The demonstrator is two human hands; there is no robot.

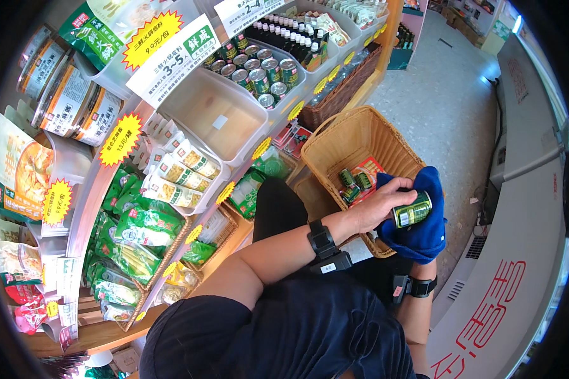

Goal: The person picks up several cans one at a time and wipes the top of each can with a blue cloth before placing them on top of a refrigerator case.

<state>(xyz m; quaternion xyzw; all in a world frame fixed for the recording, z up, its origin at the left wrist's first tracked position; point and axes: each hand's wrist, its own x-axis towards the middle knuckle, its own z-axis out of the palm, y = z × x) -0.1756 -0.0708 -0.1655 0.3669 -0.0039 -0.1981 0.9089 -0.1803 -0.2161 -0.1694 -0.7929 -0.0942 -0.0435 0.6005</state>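
Observation:
My left hand [381, 203] has its fingers around a small green can [412, 209], which lies against a dark blue cloth [419, 241]. The cloth covers my right hand; only the wrist and forearm show below it, so its fingers are hidden. Both hands are over the near right side of a wicker basket [389, 132]. Inside the basket lie several similar green cans [347, 177] and a red packet [369, 166].
Shelves on the left hold an emptied plastic bin [208, 113], a bin of green cans [261, 71], white sachets [185, 175] and green bags [144, 227]. A white freezer cabinet [512, 265] stands on the right, beside the grey floor [448, 104].

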